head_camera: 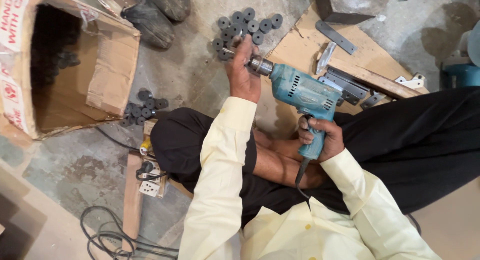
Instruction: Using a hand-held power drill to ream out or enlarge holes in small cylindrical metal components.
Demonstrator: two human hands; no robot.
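On the concrete floor, between the person's spread black-trousered legs, the teal electric drill (306,97) lay almost level, its long axis running from the pistol grip near the body out to the chuck (260,66), which pointed away and to the left, toward the heap of dark rubber discs (246,26). The right hand (321,138) was wrapped tight round the drill's handle, fingers curled shut on it, with the black cord dropping from just beneath the palm. The left hand (242,70) was closed about the chuck end; its fingertips pinched something small at the bit, though I could not make out what, since the hand hid it. The discs sat just beyond those fingertips, a few nearly touching them. To the right of the left hand's knuckles, a sheet of cardboard (295,45) covered the floor, carrying several flat grey metal brackets (345,82) and a wooden strip. Well to the left of the fingers, an open cardboard box (107,65) lay tipped on its side, with a second small cluster of discs (145,107) at its mouth. Nearer the person, below the left sleeve, a white socket board (149,182) sat on a plank with black cables looping off across the stained, patchy floor.
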